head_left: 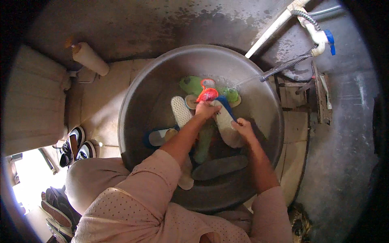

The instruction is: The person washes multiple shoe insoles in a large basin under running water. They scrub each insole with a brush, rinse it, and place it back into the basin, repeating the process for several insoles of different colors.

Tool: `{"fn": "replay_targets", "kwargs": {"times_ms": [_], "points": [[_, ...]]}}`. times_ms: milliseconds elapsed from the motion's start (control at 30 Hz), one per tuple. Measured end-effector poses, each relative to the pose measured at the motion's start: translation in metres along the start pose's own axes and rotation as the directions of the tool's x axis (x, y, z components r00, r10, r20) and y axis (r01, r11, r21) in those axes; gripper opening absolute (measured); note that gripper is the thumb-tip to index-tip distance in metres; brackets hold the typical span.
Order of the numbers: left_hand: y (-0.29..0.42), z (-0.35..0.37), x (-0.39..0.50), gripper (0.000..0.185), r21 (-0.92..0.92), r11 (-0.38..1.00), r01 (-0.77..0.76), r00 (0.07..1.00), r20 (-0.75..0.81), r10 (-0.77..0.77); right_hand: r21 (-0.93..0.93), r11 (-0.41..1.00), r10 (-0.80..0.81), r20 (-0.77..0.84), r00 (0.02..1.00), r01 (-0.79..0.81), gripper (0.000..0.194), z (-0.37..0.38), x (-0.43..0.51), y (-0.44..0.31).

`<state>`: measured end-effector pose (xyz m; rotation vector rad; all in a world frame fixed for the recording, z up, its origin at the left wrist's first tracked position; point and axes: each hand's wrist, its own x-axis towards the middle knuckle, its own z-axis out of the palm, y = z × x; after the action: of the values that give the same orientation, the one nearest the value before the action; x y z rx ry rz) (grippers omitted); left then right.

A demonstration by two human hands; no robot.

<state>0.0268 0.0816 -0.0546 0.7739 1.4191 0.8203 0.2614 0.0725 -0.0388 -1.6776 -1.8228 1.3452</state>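
Both of my hands are over a large dark round tub (273, 100) with shoe insoles in water. My left hand (207, 110) pinches the upper end of a pale insole with a blue edge (227, 129). On that insole's right side, my right hand (243, 127) grips the blue edge. Just beyond my left fingers lies a red-orange mesh item (208, 94), its exact kind unclear. Green insoles (191, 85) rest behind it. A white dotted insole (180, 111) is left of my left wrist, and a dark grey insole (220, 167) lies nearer me.
A flexible metal hose (285, 66) runs water into the tub from a white pipe tap with a blue handle (329, 42). Pairs of shoes (76, 145) and more footwear (56, 212) stand at left. A brush-like roll (90, 58) leans by the back wall. A wooden frame (319, 94) stands right.
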Motion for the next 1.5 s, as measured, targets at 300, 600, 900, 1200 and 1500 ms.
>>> {"fn": "replay_targets", "kwargs": {"times_ms": [300,600,900,1200,1500], "points": [[0.092,-0.017,-0.017,0.024,-0.247,0.953,-0.177,0.910,0.328,0.254,0.220,0.964,0.111,0.182,0.977,-0.150,0.043,-0.028,-0.008,-0.150],[0.135,-0.028,-0.025,0.026,0.142,0.928,-0.343,0.934,0.154,0.322,0.604,0.786,0.124,0.055,0.991,-0.132,0.056,-0.015,0.021,-0.120],[0.158,-0.044,-0.027,0.018,0.197,0.845,-0.497,0.825,-0.195,0.531,0.906,0.403,-0.026,0.155,0.988,-0.131,0.056,-0.026,0.012,-0.166],[0.160,-0.020,-0.044,0.036,0.005,0.928,-0.373,0.928,-0.014,0.373,0.742,0.670,-0.067,0.048,0.997,0.009,0.041,-0.025,0.009,-0.174],[0.159,-0.004,-0.047,0.021,0.331,0.808,-0.487,0.839,-0.078,0.538,0.490,0.853,-0.151,-0.096,0.984,0.178,0.029,-0.021,0.004,-0.182]]}}
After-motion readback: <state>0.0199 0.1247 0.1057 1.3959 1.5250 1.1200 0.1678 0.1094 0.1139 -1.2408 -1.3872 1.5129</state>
